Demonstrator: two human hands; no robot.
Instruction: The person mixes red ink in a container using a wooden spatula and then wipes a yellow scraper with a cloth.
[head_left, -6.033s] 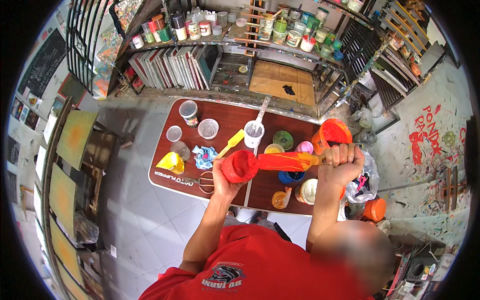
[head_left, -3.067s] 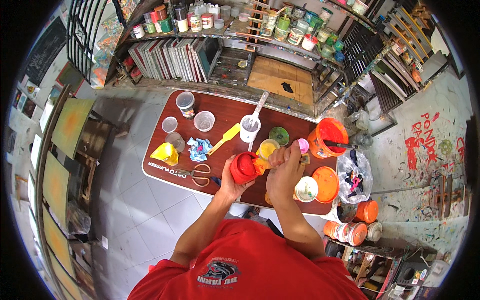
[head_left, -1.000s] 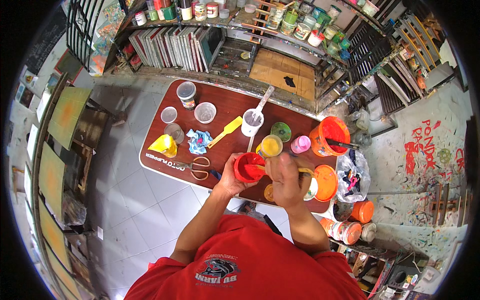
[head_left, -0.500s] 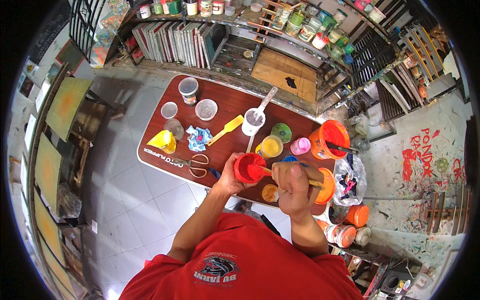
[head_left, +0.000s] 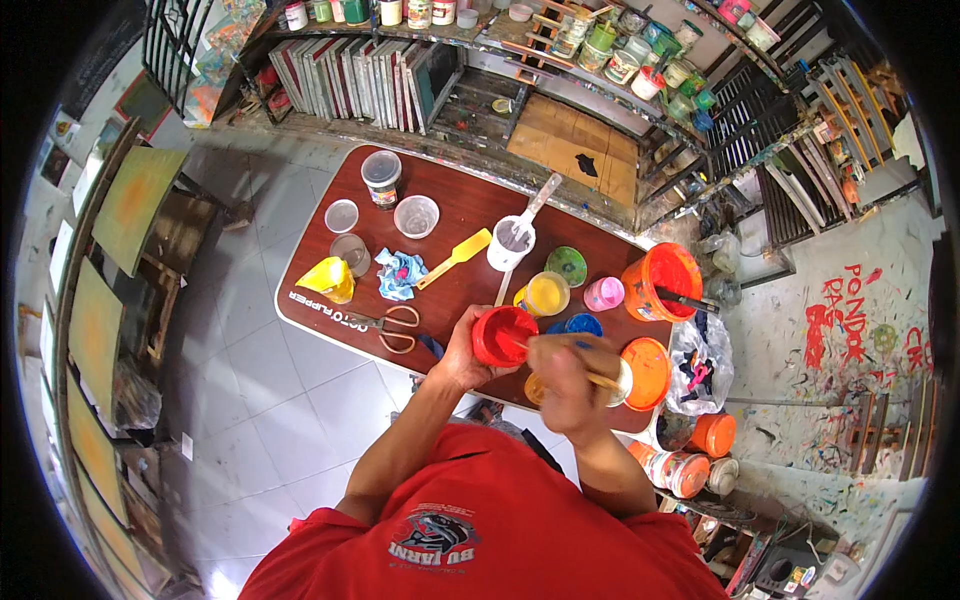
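My left hand (head_left: 462, 352) is wrapped round a small red paint pot (head_left: 497, 337), held over the table's near edge with its mouth facing up. Thick red paint coats the inside. A thin wooden stick (head_left: 604, 380) is gripped in my right hand (head_left: 566, 388), its far end dipping into the pot. Motion smears my right fingers a little. Just beyond the pot stand a tub of yellow paint (head_left: 547, 294), a blue paint pot (head_left: 584, 323) partly behind my right hand, and a pink pot (head_left: 604, 293). Scissors (head_left: 400, 330) lie to the left of my left hand.
On the brown table (head_left: 340, 258) are a white cup (head_left: 508, 256) with a spatula, a yellow spatula (head_left: 462, 250), a blue rag (head_left: 400, 276) and a lidded jar (head_left: 381, 182). An orange bucket (head_left: 640, 290) and orange lid (head_left: 647, 374) sit at right. Shelves of paint jars line the back.
My right hand has shifted slightly left and down, turning the stick inside the red pot. My left hand keeps its hold on the pot nearly in place.
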